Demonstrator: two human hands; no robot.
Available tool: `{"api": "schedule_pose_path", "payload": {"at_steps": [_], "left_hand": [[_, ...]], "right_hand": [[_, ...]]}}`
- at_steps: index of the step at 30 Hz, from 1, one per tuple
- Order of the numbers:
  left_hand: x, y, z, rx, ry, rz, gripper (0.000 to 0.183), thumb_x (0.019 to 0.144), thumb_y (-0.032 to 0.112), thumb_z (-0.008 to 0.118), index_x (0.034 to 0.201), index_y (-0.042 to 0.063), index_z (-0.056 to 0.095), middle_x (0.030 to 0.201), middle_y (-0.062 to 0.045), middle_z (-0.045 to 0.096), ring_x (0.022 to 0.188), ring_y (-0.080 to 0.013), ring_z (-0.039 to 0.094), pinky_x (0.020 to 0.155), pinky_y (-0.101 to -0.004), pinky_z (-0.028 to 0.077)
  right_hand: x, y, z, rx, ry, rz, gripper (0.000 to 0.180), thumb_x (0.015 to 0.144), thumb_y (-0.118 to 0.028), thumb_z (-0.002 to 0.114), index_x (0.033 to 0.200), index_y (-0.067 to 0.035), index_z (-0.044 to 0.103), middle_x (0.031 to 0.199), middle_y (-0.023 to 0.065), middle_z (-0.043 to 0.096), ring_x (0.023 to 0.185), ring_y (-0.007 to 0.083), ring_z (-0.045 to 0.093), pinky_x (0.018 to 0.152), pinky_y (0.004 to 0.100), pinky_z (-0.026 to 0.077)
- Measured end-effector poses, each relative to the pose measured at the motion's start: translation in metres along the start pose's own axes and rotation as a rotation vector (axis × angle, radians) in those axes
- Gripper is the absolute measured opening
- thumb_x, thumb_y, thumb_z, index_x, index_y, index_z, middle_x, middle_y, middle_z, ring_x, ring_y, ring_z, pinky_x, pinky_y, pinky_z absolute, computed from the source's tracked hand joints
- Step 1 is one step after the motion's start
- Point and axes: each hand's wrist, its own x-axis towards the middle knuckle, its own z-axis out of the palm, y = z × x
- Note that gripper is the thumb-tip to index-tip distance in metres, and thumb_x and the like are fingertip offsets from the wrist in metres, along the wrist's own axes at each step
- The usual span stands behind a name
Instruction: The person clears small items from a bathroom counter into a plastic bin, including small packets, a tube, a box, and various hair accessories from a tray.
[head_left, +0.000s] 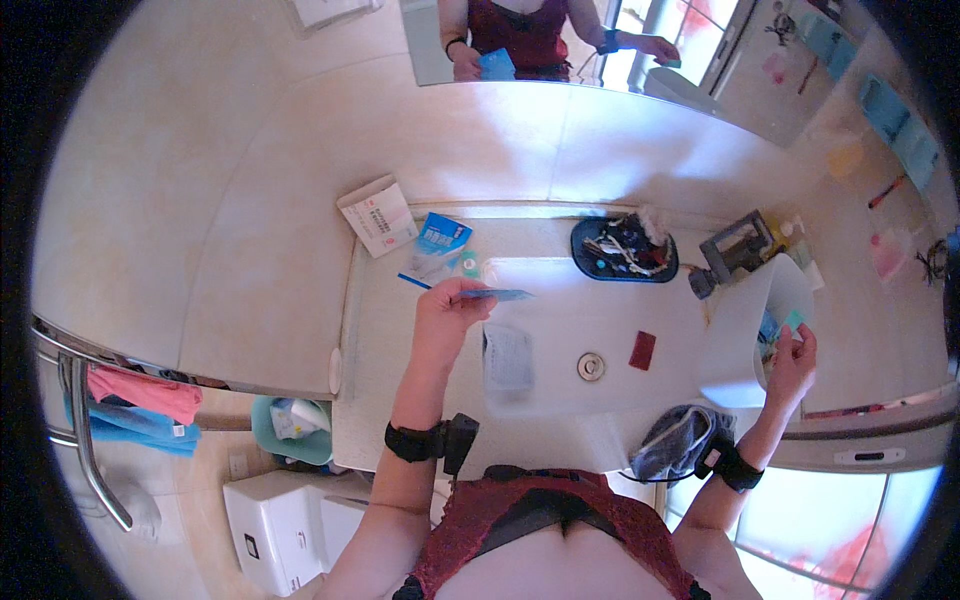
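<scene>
My left hand pinches a flat blue packet above the left side of the white sink. At the mouth of a white waste bin, my right hand holds a small green piece between its fingertips. Blue scraps lie inside the bin. Behind my left hand, a blue and white printed pouch rests on the counter beside a small green item. A white box bearing writing leans in the back left corner.
In the sink lie a dark red rectangular piece and a pale, translucent sheet, near the metal drain. A dark tray of small items sits at the back rim. A grey cloth lies on the front right edge.
</scene>
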Motion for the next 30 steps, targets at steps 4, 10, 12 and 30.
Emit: {"api": "schedule_pose_path", "payload": {"at_steps": [4,10,12,30], "left_hand": [[-0.012,0.016,0.02,0.031,-0.093,0.084,0.017,0.07,0.004,0.068,0.086,0.001,0.061,0.07,-0.003,0.06,0.065,-0.0122,0.057,0.06,-0.0234,0.047],[-0.026,0.002,0.035,0.155,-0.287,0.045,0.013,0.071,0.013,0.07,0.077,0.003,0.063,0.065,0.001,0.056,0.057,-0.0083,0.049,0.052,-0.0218,0.039],[-0.035,-0.001,0.053,0.244,-0.457,-0.027,0.013,0.07,0.012,0.07,0.074,0.003,0.062,0.063,0.001,0.054,0.057,-0.0072,0.047,0.051,-0.0216,0.037],[0.027,-0.08,0.013,0.856,-0.126,0.1,0.036,0.072,0.027,0.066,0.101,0.007,0.059,0.09,-0.013,0.061,0.086,-0.0253,0.055,0.079,-0.0355,0.042]], "right_hand": [[-0.01,0.032,-0.005,-0.226,0.156,-0.139,0.037,0.081,-0.021,0.061,0.111,-0.002,0.052,0.063,0.0034,0.054,0.055,0.0082,0.047,0.049,0.0244,0.04],[-0.067,-0.013,0.009,0.336,-0.218,-0.099,0.023,0.083,-0.009,0.058,0.104,-0.002,0.057,0.073,0.0004,0.055,0.062,0.0065,0.046,0.053,0.0209,0.039],[-0.092,-0.034,0.019,0.389,-0.484,-0.173,0.023,0.079,-0.008,0.063,0.101,-0.002,0.058,0.082,0.0047,0.058,0.067,0.0089,0.05,0.059,0.022,0.043],[-0.032,-0.017,-0.007,0.389,0.159,0.01,0.019,0.082,-0.022,0.062,0.078,-0.004,0.058,0.06,-0.0009,0.05,0.055,0.0063,0.042,0.049,0.021,0.033]]}}
